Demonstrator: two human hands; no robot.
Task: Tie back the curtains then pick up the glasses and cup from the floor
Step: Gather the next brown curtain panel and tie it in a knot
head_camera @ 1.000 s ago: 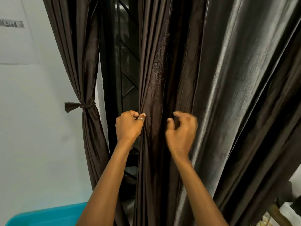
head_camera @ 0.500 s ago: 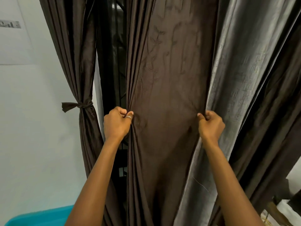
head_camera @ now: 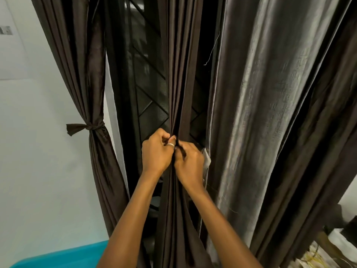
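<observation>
Nothing readable for us here

We only spot a small grey strip (head_camera: 5,30) on the white wall (head_camera: 38,161) at the far left, and its markings are too blurry to read.

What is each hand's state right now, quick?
Left hand: closed, gripping the gathered middle curtain.
Right hand: closed, gripping the same bunched curtain.

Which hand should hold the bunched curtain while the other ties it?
Probably left. The left hand grips the gathered curtain at the pinch, while the right hand beside it has a dark strip across its fingers to wrap.
</observation>
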